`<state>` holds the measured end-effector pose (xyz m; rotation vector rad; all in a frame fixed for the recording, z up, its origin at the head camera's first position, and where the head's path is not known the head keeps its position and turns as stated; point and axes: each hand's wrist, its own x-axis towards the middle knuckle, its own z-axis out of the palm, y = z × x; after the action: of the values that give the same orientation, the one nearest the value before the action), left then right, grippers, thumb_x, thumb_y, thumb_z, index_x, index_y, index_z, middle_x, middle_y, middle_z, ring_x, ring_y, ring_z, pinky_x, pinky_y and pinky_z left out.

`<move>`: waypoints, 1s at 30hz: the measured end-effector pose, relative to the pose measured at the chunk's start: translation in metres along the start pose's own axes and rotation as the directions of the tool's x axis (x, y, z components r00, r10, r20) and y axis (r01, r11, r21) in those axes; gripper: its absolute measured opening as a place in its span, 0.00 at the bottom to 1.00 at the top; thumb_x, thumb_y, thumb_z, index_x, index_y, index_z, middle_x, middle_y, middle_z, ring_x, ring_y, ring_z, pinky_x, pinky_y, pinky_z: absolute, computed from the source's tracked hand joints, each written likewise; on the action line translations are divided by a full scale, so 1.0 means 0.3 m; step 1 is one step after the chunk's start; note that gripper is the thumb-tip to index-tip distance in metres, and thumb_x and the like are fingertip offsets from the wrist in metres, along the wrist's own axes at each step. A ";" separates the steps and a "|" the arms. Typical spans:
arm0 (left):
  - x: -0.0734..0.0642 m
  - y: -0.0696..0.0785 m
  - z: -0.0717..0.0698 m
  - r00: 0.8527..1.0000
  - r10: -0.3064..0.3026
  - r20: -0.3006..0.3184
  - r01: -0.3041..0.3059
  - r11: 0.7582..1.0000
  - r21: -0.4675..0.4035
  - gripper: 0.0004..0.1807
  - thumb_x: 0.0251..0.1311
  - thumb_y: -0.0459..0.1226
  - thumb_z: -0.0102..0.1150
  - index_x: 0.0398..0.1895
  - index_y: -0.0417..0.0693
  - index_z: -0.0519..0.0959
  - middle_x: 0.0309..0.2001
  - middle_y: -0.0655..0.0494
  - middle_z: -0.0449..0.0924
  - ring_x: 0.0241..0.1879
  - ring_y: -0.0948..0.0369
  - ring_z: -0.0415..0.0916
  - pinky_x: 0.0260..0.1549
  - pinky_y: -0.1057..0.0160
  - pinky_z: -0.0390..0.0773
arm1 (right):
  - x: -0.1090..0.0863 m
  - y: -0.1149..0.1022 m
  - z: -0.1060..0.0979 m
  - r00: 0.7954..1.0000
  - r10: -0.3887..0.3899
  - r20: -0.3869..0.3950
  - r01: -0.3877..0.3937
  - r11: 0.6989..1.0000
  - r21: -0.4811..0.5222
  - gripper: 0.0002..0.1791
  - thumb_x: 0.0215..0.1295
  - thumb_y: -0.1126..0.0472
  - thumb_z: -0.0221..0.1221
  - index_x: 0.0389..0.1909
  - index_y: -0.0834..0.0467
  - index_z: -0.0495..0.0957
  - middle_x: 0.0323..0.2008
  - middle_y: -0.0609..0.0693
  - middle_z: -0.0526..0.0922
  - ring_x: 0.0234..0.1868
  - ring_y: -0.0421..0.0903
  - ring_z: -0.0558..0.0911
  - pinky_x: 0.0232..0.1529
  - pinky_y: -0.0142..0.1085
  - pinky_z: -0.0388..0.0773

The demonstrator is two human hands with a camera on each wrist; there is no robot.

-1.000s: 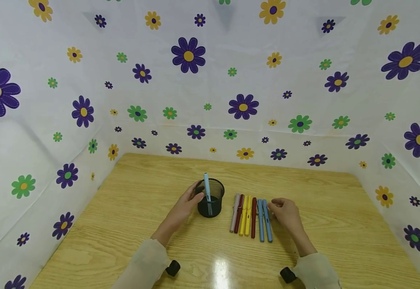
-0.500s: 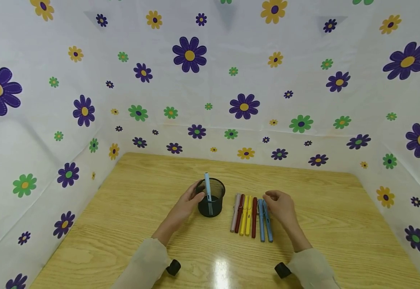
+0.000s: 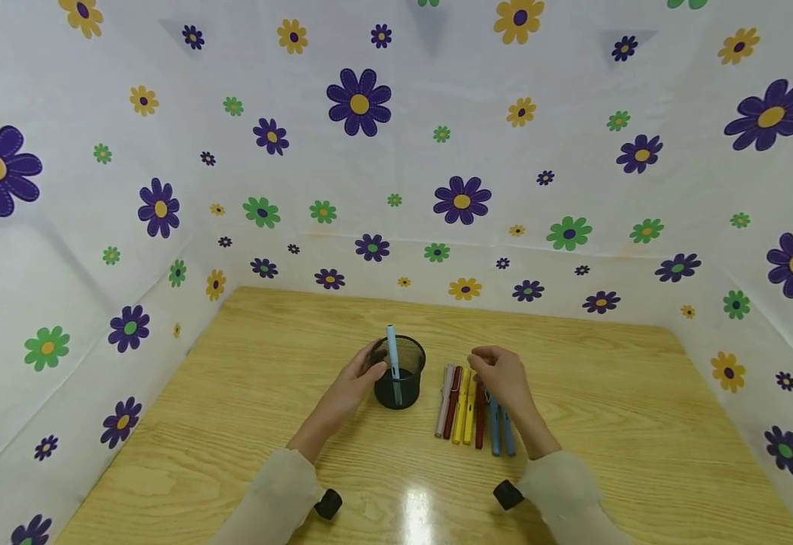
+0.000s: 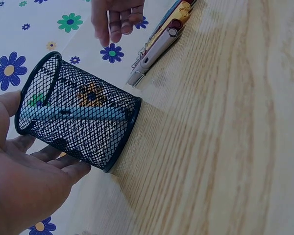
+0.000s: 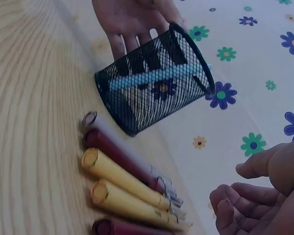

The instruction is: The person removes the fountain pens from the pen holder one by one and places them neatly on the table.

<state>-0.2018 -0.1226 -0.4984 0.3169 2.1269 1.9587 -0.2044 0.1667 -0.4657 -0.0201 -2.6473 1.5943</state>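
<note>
My left hand [image 3: 344, 390] holds a black mesh pen cup [image 3: 410, 384] by its left side, thumb near the rim and fingers along the wall. One light blue pen [image 3: 392, 350] stands tilted inside the cup. To its right lies a row of pens: a pale greyish one [image 3: 444, 405], a dark red [image 3: 451, 409], two yellow pens [image 3: 460, 412], another dark red [image 3: 480, 424] and two blue ones [image 3: 494, 435]. Over the far ends of the right-hand pens hovers my right hand [image 3: 504, 378], fingers loosely bent; in the right wrist view nothing is between thumb and fingers.
The wooden table [image 3: 287, 325] carries the cup and the pens. Behind it and at both sides rises a white sheet [image 3: 287, 174] printed with flowers. A black wrist device [image 3: 329, 504] sits at the left sleeve, with a similar device [image 3: 508, 495] at the right sleeve.
My right hand has moved left, from beside the outermost blue pen to over the row near the dark red and yellow pens. The left hand and cup stay put.
</note>
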 end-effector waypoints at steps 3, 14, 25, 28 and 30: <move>0.001 -0.002 0.000 1.000 -0.003 -0.001 0.003 1.000 0.001 0.36 0.81 0.46 0.49 0.85 0.52 0.50 0.83 0.45 0.42 0.81 0.43 0.38 0.76 0.39 0.48 | 0.008 -0.023 0.023 1.000 -0.006 0.014 0.005 1.000 0.020 0.19 0.77 0.62 0.58 0.60 0.72 0.79 0.45 0.68 0.85 0.40 0.63 0.86 0.36 0.46 0.85; 0.000 0.001 0.000 1.000 0.001 0.000 -0.001 1.000 -0.004 0.36 0.81 0.47 0.50 0.85 0.52 0.50 0.82 0.44 0.47 0.81 0.44 0.40 0.76 0.40 0.49 | 0.032 -0.118 0.097 0.997 -0.059 0.052 0.054 0.995 0.087 0.19 0.77 0.60 0.59 0.60 0.68 0.80 0.46 0.65 0.85 0.45 0.64 0.85 0.42 0.49 0.84; 0.004 0.001 0.003 1.000 0.002 0.003 -0.002 1.000 -0.017 0.35 0.81 0.44 0.49 0.85 0.52 0.50 0.82 0.43 0.45 0.81 0.43 0.39 0.76 0.40 0.49 | 0.047 -0.160 0.142 0.993 -0.080 0.087 0.068 0.989 0.134 0.19 0.77 0.60 0.59 0.60 0.67 0.80 0.48 0.65 0.85 0.47 0.63 0.83 0.47 0.57 0.82; 0.004 0.000 0.004 1.000 0.007 0.003 -0.007 1.000 -0.026 0.35 0.82 0.44 0.49 0.85 0.51 0.50 0.82 0.43 0.47 0.81 0.44 0.41 0.76 0.40 0.49 | 0.051 -0.172 0.154 0.993 -0.078 0.084 0.068 0.990 0.124 0.18 0.76 0.59 0.60 0.60 0.66 0.81 0.47 0.62 0.85 0.47 0.62 0.84 0.47 0.56 0.83; 0.005 0.000 0.004 1.000 0.012 0.003 -0.012 0.999 -0.031 0.35 0.82 0.43 0.48 0.85 0.50 0.50 0.81 0.43 0.49 0.81 0.44 0.42 0.75 0.40 0.50 | 0.053 -0.184 0.163 0.993 -0.084 0.080 0.075 0.992 0.106 0.19 0.76 0.59 0.60 0.59 0.66 0.82 0.47 0.60 0.86 0.46 0.59 0.84 0.46 0.52 0.84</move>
<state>-0.2029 -0.1210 -0.4987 0.3281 2.0950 1.9941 -0.2217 0.0984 -0.4391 0.1579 -2.5863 1.7398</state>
